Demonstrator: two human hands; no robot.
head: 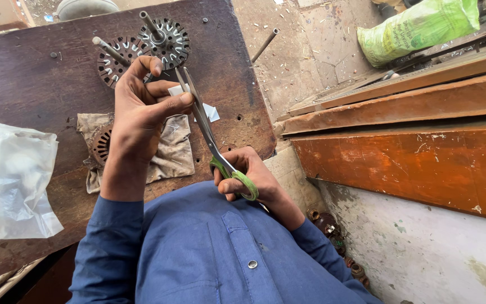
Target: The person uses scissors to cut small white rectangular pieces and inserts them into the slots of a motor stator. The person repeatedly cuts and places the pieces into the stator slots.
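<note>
My right hand point(248, 175) grips the green handles of a pair of scissors point(206, 132), whose long blades point up and away. My left hand point(142, 110) pinches a small white strip of paper point(209, 111) at the blades, thumb and fingers on either side. Both hands are held above a dark wooden workbench point(23, 84). Two round slotted metal cores on shafts point(167, 39) point(116, 59) lie on the bench just beyond my left hand.
A dirty cloth point(172, 152) with a third slotted core point(101, 145) lies under my left wrist. A clear plastic bag point(9, 177) sits at left. A loose metal rod point(265, 44) lies on the dusty floor. Orange-brown wooden planks point(412, 157) and a green sack point(417, 28) stand at right.
</note>
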